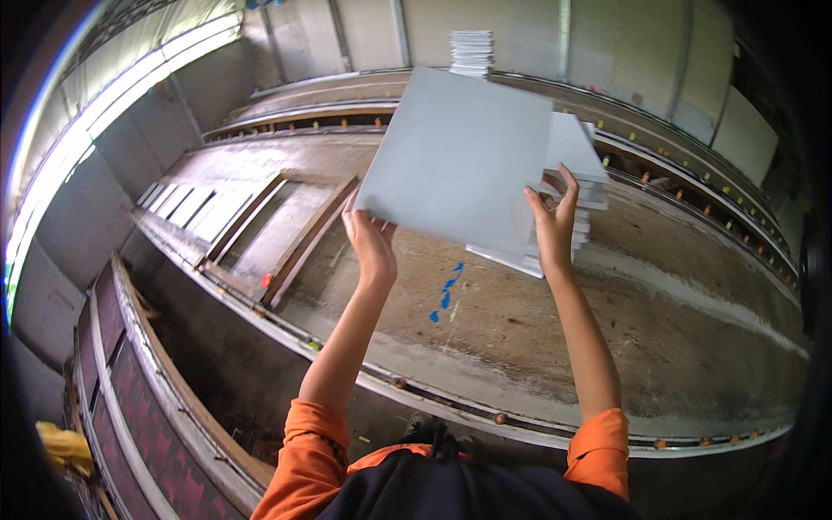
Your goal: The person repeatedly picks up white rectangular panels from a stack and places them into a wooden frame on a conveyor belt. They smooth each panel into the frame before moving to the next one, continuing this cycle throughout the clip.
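Note:
I hold a large pale grey square tile (459, 160) up in the air with both hands. My left hand (368, 234) grips its lower left corner. My right hand (555, 217) grips its lower right edge, fingers curled around the rim. The tile is tilted and hovers above a stack of similar white tiles (576, 186) standing on the dusty concrete table (607, 329). Both forearms rise from orange sleeves at the lower edge.
A rectangular metal frame (295, 234) lies on the table to the left, beside a row of pale panels (195, 204). Blue marks (446, 295) dot the concrete. Another tile stack (472, 52) stands at the far wall. A rail (451, 407) runs along the near edge.

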`<state>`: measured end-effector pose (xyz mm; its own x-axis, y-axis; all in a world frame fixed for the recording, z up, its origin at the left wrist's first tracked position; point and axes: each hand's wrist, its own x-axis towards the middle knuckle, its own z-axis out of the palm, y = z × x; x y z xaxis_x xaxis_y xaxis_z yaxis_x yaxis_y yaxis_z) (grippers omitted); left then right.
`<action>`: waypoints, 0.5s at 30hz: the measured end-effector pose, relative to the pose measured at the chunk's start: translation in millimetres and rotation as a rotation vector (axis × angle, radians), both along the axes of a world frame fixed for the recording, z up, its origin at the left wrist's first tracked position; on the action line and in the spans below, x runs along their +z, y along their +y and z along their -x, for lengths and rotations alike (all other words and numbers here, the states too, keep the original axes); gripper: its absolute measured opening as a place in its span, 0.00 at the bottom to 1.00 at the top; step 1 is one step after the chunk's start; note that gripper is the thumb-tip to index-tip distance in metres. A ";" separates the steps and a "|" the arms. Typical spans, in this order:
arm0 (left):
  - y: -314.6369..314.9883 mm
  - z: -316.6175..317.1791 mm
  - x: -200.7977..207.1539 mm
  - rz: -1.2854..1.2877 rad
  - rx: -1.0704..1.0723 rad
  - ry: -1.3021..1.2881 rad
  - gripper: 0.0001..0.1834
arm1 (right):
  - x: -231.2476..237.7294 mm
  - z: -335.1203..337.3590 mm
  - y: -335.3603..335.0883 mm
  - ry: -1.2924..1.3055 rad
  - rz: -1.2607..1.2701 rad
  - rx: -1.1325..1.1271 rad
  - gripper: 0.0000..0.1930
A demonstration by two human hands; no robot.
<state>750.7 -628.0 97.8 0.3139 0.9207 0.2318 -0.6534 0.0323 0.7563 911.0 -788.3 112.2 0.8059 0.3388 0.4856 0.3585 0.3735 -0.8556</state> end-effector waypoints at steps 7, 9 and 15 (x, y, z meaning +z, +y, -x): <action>76.0 149.3 -65.9 0.163 0.445 -0.006 0.14 | -30.4 93.2 127.5 0.249 0.070 0.295 0.44; 106.8 190.9 -84.5 0.127 0.556 0.072 0.17 | -42.0 130.0 168.4 0.274 0.113 0.387 0.44; 190.9 304.9 -91.4 0.093 0.540 0.132 0.24 | -91.7 219.9 301.4 0.325 0.149 0.443 0.40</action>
<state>445.8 -437.1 6.4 -0.1865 0.9735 0.1325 -0.4961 -0.2097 0.8426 691.1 -486.8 20.5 0.6717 0.7239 0.1574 -0.0957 0.2954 -0.9506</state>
